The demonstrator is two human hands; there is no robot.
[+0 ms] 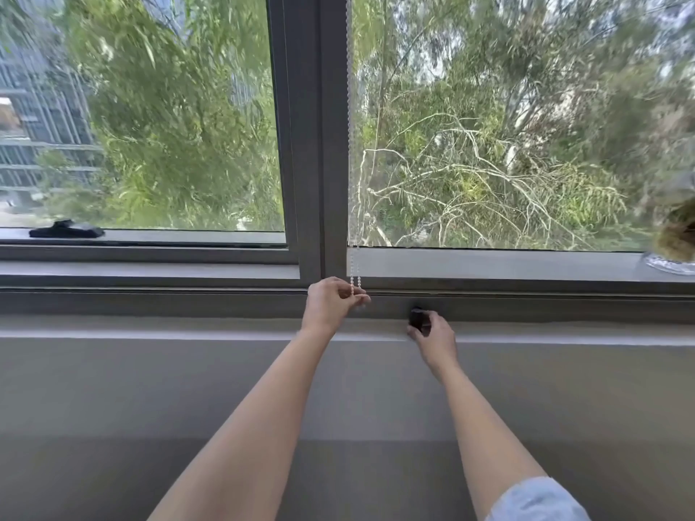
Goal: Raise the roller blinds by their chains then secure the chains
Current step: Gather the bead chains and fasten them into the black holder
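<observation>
A white bead chain (351,144) hangs down the right side of the grey centre window post (319,144). My left hand (333,302) pinches the bottom loop of the chain at the lower window frame. To its right, my right hand (432,338) is closed around a small black object (416,318) that sits against the frame; I cannot tell what it is. No blind fabric shows in either pane; both panes are uncovered as far up as I can see.
A black object (66,230) lies on the sill at the left. A glass vase (671,259) with dried plant stands on the sill at the far right. A grey ledge (188,334) runs below the window, with a grey wall under it.
</observation>
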